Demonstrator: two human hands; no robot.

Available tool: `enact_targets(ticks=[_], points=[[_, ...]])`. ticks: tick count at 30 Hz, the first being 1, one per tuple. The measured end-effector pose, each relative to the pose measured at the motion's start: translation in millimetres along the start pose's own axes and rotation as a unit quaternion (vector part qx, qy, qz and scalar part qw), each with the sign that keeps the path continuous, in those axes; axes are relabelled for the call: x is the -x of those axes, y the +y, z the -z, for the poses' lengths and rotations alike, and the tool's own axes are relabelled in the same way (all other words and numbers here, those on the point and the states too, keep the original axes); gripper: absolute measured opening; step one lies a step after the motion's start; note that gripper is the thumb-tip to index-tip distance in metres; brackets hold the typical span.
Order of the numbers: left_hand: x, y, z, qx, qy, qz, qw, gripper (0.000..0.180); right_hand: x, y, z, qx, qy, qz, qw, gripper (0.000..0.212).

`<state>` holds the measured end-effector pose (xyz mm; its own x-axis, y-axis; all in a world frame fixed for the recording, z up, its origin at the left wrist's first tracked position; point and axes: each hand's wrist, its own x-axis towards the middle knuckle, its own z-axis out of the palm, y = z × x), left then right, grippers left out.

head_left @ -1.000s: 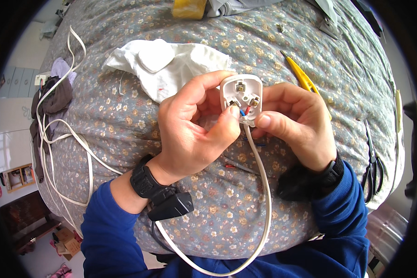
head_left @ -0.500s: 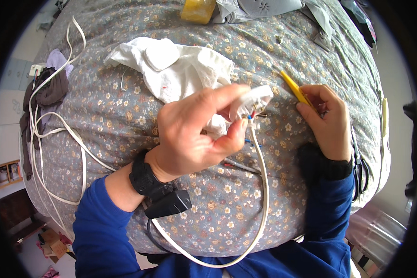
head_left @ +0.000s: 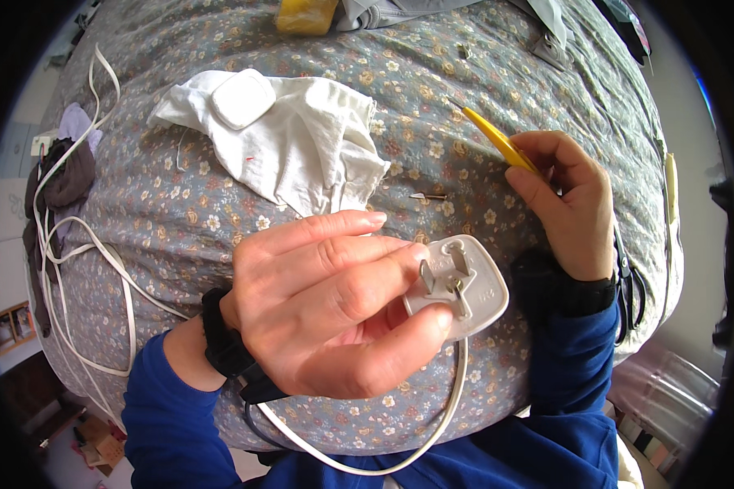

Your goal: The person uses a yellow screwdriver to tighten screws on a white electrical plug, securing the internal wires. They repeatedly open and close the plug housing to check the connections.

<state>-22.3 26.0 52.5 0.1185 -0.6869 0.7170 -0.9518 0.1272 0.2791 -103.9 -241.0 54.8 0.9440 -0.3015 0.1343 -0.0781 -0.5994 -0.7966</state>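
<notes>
My left hand (head_left: 326, 301) is closed on a white three-pin plug (head_left: 483, 297), thumb and fingers at its edge. The pin face is turned up, its metal prongs showing. From the plug a white cable (head_left: 457, 391) loops down toward my lap. In my right hand (head_left: 575, 204) is a slim yellow screwdriver (head_left: 497, 138), its thin metal tip pointing up and left, apart from the plug. A small screw (head_left: 429, 196) lies on the flowered bedspread (head_left: 432, 65) between the hands. A white rounded-square cover (head_left: 243, 99) rests on a crumpled white cloth (head_left: 302, 130).
Loops of white cable (head_left: 81, 236) run down the left side, by dark and lilac fabric (head_left: 67, 175). Black-handled scissors (head_left: 630, 301) lie beside my right wrist. At the far edge sit a yellow roll (head_left: 306, 15) and a grey garment (head_left: 416, 12).
My left hand has come lower and turned the plug over, so the coloured wires no longer show and the prongs face up. The screwdriver stays in my right hand. The view has shifted slightly.
</notes>
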Motion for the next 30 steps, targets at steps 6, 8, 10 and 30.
enact_targets(ticks=[6, 8, 10, 30], points=[[0, -7, -17, 0.094, 0.101, 0.198, 0.97, 0.029, 1, -7, -1, -0.057, 0.047, -0.008, 0.997, 0.023], [2, -15, -25, 0.179, 0.163, 0.26, 0.935, 0.032, 3, -11, -1, -0.092, 0.06, 0.005, 0.994, 0.023], [5, -16, -28, 0.238, 0.172, 0.323, 0.9, 0.033, 7, -16, -1, -0.108, 0.061, 0.04, 0.992, 0.022], [8, -12, -29, 0.294, 0.181, 0.386, 0.855, 0.039, 30, -53, 10, 0.073, -0.038, 0.258, 0.963, 0.037]])
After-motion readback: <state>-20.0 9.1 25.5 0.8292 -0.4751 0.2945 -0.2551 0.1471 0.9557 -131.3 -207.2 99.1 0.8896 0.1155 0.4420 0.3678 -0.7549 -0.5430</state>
